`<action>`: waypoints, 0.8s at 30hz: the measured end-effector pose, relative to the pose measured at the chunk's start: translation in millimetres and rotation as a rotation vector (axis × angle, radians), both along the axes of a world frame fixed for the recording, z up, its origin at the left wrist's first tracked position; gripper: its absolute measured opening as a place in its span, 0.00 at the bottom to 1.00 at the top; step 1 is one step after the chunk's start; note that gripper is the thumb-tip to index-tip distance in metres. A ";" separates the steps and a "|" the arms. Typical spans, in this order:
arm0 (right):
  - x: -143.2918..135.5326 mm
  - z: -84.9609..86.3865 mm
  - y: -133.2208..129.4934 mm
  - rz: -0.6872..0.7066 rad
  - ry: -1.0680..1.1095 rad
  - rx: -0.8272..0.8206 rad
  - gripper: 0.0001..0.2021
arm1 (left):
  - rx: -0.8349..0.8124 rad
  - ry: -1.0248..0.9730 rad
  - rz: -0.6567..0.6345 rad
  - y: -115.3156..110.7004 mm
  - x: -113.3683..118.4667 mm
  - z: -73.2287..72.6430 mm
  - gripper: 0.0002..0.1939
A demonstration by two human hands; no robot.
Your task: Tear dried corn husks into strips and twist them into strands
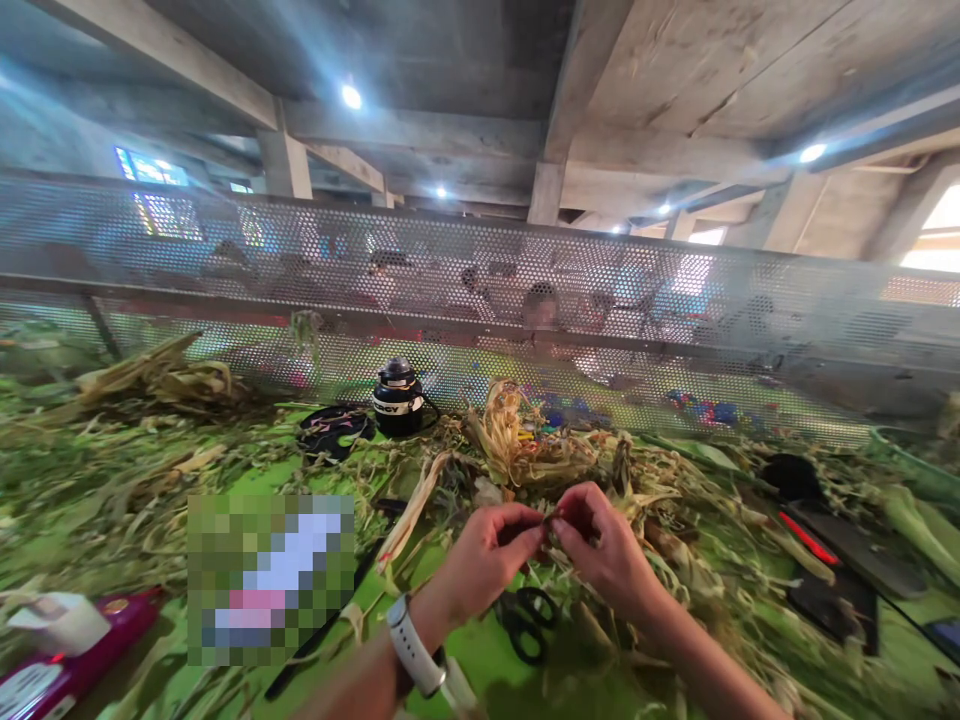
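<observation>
My left hand and my right hand meet above the green table, thumbs and forefingers pinched together. Between the fingertips is a small dark bit, too small to make out. A white watch band circles my left wrist. Just below the hands lie black-handled scissors, partly among dry husk strips. A bundle of dried corn husks rises behind the hands, and a pale husk strip with a reddish tip lies to their left.
A black jar-shaped bottle stands at the back near a perforated metal screen. Beside it sits a black dish. A magenta box with tissue is at lower left. Dark flat objects lie at right. People sit beyond the screen.
</observation>
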State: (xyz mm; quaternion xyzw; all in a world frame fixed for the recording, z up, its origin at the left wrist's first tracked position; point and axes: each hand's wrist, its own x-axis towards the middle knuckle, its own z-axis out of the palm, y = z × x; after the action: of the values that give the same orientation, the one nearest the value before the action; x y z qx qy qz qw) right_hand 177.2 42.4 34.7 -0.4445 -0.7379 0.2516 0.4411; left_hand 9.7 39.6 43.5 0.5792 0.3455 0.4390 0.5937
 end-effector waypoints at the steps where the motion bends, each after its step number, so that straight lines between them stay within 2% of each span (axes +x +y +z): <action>1: -0.3 -1.4 0.1 0.006 0.032 -0.012 0.05 | 0.013 0.007 -0.013 0.4 0.8 -1.8 0.16; 4: -2.2 -4.2 -0.2 0.028 0.090 -0.016 0.10 | 0.013 -0.025 0.018 2.1 3.4 -6.0 0.15; 8: -3.0 -1.8 -1.7 0.016 0.150 -0.048 0.10 | -0.025 -0.094 0.057 3.5 3.7 -4.9 0.14; 11: -0.8 2.3 -1.7 0.051 0.080 -0.104 0.07 | -0.035 -0.100 0.047 3.0 2.0 -1.4 0.12; 14: 1.2 2.8 -0.1 0.111 -0.028 -0.138 0.14 | -0.069 -0.100 0.033 1.7 1.0 0.9 0.12; 20: -1.4 -2.4 0.3 0.027 -0.101 0.049 0.14 | -0.171 -0.154 0.066 -1.5 4.3 1.3 0.12; 24: -4.0 -3.2 -2.0 -0.006 -0.051 0.032 0.13 | -0.251 -0.223 0.079 -2.8 6.7 -1.7 0.12</action>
State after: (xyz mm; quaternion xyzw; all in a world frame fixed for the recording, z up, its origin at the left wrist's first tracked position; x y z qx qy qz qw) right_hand 173.2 40.5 31.5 -0.4460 -0.7515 0.2269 0.4299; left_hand 16.4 36.8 41.8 0.4340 0.3522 0.4769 0.6784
